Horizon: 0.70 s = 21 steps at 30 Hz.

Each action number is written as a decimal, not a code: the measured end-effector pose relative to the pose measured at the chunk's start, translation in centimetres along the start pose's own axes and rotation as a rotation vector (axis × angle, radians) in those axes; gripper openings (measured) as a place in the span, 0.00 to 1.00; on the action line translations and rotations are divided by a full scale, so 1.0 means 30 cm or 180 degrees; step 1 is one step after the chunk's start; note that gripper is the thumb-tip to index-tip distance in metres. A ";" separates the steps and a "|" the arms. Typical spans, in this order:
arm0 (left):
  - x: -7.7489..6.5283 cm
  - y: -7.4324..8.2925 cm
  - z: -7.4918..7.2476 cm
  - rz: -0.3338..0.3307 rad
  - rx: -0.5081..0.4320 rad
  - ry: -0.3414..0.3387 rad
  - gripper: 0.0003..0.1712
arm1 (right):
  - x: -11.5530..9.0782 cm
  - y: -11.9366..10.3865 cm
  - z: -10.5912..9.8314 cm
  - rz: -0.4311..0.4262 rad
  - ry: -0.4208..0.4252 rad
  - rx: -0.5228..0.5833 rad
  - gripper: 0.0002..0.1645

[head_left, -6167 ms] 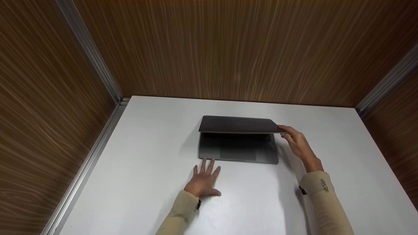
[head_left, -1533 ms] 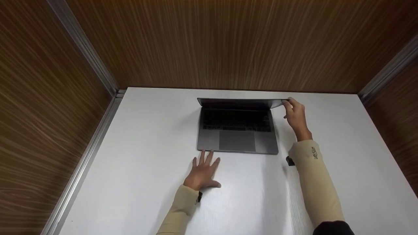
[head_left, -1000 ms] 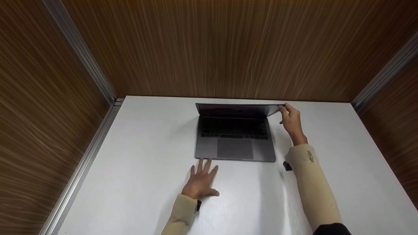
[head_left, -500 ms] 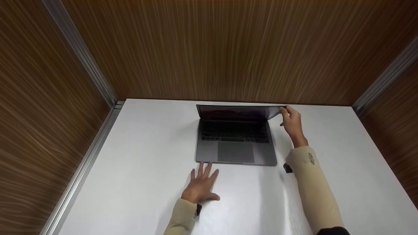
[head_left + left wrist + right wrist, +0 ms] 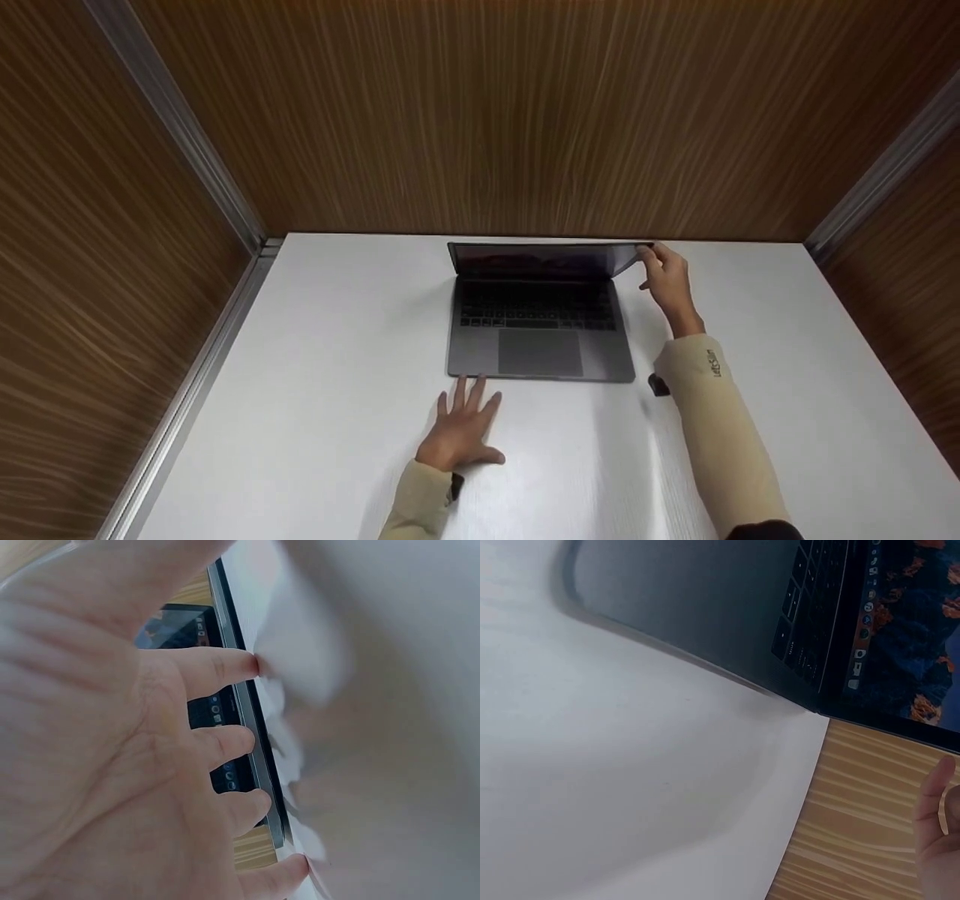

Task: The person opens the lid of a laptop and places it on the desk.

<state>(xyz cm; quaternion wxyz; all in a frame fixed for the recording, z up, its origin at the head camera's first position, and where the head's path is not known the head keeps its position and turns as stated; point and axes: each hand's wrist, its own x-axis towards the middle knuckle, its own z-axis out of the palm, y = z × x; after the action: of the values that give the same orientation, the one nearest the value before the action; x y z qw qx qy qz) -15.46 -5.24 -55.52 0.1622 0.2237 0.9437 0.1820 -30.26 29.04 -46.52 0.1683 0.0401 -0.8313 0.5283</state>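
A dark grey laptop lies opened on the white table, its lid raised and leaning back a little from the keyboard. My right hand pinches the lid's upper right corner, thumb on the screen side. In the right wrist view the lit screen shows a row of icons, and part of the right hand appears at the lower right. Palm down with fingers spread, my left hand rests on the table, fingertips at the laptop's front left edge. In the left wrist view, the left hand partly hides the laptop.
Brown wood-grain panels stand behind the table and on both sides. The raised lid is close to the back panel. A metal rail runs along the table's left side.
Several seconds ago the lid hung low over the keyboard; my right hand has since swung it up and back. Over the last second the lid and hands barely move, while the head view shifts slightly.
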 end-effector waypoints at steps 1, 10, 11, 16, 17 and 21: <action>0.001 -0.001 -0.001 -0.0003 -0.0007 -0.0006 0.56 | 0.003 0.002 0.001 0.0001 0.0004 0.0005 0.20; 0.006 0.001 -0.009 -0.0070 -0.0054 -0.0046 0.57 | 0.064 0.137 0.012 0.0087 0.0002 0.0060 0.24; 0.007 0.002 -0.011 -0.0058 -0.0057 -0.0031 0.57 | 0.067 0.142 0.011 0.0082 0.0006 0.0051 0.24; 0.009 0.004 -0.015 -0.0014 -0.0044 -0.0001 0.56 | 0.077 0.144 0.006 0.0060 0.0048 0.0056 0.23; 0.009 0.005 -0.015 -0.0014 -0.0046 -0.0006 0.56 | 0.080 0.143 0.006 0.0073 0.0054 0.0060 0.23; 0.008 0.001 -0.013 -0.0041 -0.0018 -0.0025 0.56 | 0.084 0.127 0.010 0.0168 0.0042 0.0138 0.21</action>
<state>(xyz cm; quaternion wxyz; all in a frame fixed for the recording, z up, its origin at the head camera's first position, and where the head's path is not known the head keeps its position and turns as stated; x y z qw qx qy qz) -15.79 -5.20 -55.20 0.1676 0.2179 0.9439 0.1828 -33.62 30.72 -49.13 0.1588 0.0184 -0.8192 0.5507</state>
